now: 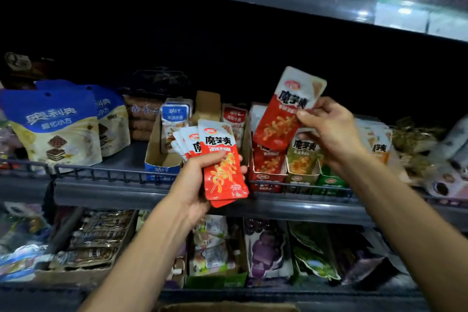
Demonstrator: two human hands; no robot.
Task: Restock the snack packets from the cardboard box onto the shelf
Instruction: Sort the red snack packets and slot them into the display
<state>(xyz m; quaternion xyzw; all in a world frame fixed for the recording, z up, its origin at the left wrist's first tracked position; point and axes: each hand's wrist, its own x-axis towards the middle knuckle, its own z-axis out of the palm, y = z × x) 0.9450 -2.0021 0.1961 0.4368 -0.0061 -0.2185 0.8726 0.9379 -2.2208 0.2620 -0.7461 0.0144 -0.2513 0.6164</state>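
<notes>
Head view shows, at far left on the dark metal shelf [114, 192], blue-and-cream stand-up biscuit pouches [54, 129], then an open blue-and-white cardboard display tray [159, 159] with only a few white sachets standing in it. Just right of it the left hand [195, 185] grips a fanned stack of red-and-white foil snack packets [222, 159], fingers curled round their lower halves, in front of the shelf rail. Further right the right hand [329, 129] pinches a single red-and-white snack packet [286, 109] by its edge (tilted, label facing the camera) above a red display box [266, 172] of matching packets. A brown cardboard box edge [228, 308] shows at the bottom.
</notes>
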